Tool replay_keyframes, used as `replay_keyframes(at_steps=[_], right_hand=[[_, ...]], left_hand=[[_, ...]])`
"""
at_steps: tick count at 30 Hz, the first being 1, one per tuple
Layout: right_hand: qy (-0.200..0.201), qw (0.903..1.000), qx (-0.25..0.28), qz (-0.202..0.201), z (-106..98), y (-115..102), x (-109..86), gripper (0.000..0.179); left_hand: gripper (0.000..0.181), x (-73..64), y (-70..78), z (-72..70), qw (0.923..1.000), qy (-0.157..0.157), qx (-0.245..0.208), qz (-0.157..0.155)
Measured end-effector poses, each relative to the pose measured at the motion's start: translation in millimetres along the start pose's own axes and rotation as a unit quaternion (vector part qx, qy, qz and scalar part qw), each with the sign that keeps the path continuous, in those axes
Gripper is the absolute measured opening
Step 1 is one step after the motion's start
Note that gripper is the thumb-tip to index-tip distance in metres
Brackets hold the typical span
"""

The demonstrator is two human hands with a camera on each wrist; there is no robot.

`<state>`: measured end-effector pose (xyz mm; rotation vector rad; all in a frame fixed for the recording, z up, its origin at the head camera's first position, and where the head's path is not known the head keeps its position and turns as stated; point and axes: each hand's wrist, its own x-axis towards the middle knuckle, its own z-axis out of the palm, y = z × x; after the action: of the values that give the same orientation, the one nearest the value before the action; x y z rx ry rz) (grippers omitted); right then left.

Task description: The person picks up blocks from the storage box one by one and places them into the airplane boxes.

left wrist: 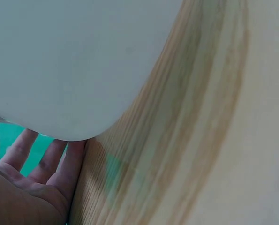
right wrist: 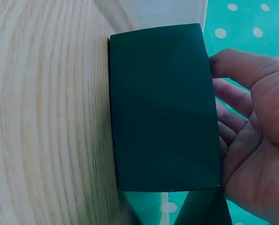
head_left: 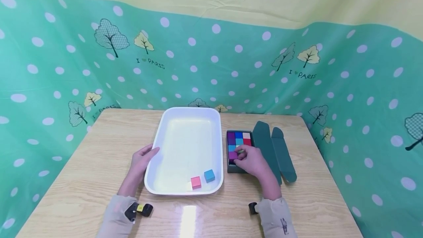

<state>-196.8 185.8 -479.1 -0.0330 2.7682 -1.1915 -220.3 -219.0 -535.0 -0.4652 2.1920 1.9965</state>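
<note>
A white plastic tray (head_left: 188,150) stands on the table, with a pink cube (head_left: 196,182) and a blue cube (head_left: 209,176) in its near right corner. My left hand (head_left: 142,161) holds the tray's left side, thumb over the rim; in the left wrist view its fingers (left wrist: 52,164) lie against the outside of the wall. To the right is a dark green box (head_left: 236,169) packed with coloured cubes. My right hand (head_left: 252,161) reaches into it, thumb and forefinger pinching a magenta cube (head_left: 232,155). In the right wrist view the box wall (right wrist: 162,108) hides the fingertips.
The box's lid flaps (head_left: 264,146) lie folded out to its right, under and beyond the right forearm. A wooden table (head_left: 82,172) carries everything. A green dotted curtain (head_left: 198,54) hangs behind and along both sides.
</note>
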Motion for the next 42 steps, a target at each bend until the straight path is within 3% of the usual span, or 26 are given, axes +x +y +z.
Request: replay_keyframes(at_steps=[9,14,17,21,22,24,28,30,36,40,42], right_hand=[[-0.008,0.9999,-0.004,0.007,-1.4,-4.3,0.5,0.024],[0.021,0.9984,-0.052,0.006,-2.7,-12.6,-0.1,0.021],[0.028,0.9950,-0.095,-0.015,-7.8,-32.9,-0.8,0.021],[-0.043,0.9828,-0.149,-0.101,-11.4,-82.8,3.3,0.019],[-0.072,0.9743,-0.169,-0.130,-9.2,-96.7,5.5,0.019],[-0.141,0.9479,-0.215,-0.188,-0.8,-122.9,9.5,0.019],[-0.252,0.8700,-0.321,-0.277,27.5,-156.1,16.1,0.019],[-0.288,0.8358,-0.363,-0.296,42.9,-163.3,17.8,0.019],[-0.331,0.7507,-0.479,-0.312,81.5,-165.5,14.6,0.028],[-0.332,0.7088,-0.545,-0.301,100.0,-164.3,7.4,0.033],[-0.325,0.6950,-0.569,-0.296,107.1,-163.6,4.7,0.034]], left_hand=[[0.076,1.2,1.3,-0.4,1.0000,0.000,-0.001,0.009],[0.074,1.1,2.5,1.5,0.9999,-0.001,-0.008,0.008],[0.074,2.7,3.4,1.4,1.0000,-0.002,-0.005,0.007],[0.072,6.4,4.3,0.2,0.9999,0.002,-0.004,0.016],[0.072,6.9,4.6,-0.1,0.9998,0.003,-0.003,0.019],[0.072,7.7,5.1,-0.7,0.9997,0.001,-0.003,0.023],[0.073,7.1,5.5,-1.6,0.9998,-0.005,0.002,0.019],[0.073,6.5,5.8,-1.8,0.9998,-0.005,0.003,0.017],[0.073,4.4,4.6,-1.3,0.9997,-0.001,0.003,0.025],[0.070,1.5,1.1,-1.1,0.9998,-0.003,-0.005,0.018],[0.068,0.5,-0.4,-1.2,0.9998,-0.002,-0.007,0.018]])
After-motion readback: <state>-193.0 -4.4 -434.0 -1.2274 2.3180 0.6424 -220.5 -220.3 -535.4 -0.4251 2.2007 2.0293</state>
